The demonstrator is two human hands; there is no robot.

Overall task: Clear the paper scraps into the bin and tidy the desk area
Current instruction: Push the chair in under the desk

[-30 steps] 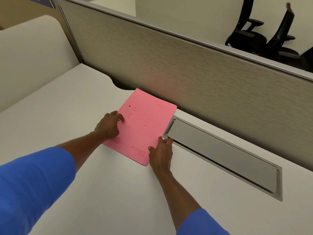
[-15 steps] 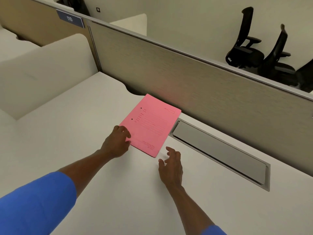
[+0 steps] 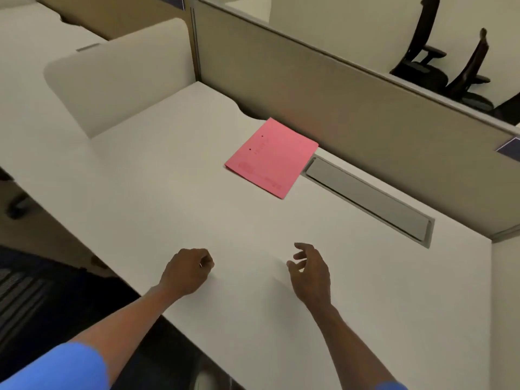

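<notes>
A pink folder (image 3: 271, 157) lies flat on the white desk (image 3: 180, 192), close to the back partition and left of the cable flap. Both hands hover over the near part of the desk, well short of the folder. My left hand (image 3: 185, 273) has its fingers curled in, and nothing shows inside it. My right hand (image 3: 311, 273) is loosely spread and holds nothing. No paper scraps or bin are in view.
A grey cable flap (image 3: 365, 198) is set into the desk along the beige partition (image 3: 337, 102). A cream side screen (image 3: 118, 77) stands at the left. Black office chairs (image 3: 439, 60) sit beyond the partition. The desk's near edge runs diagonally by my left arm.
Both hands let go of the pink folder and drew back toward me. The folder stays by the partition. The view pulled back and swung left.
</notes>
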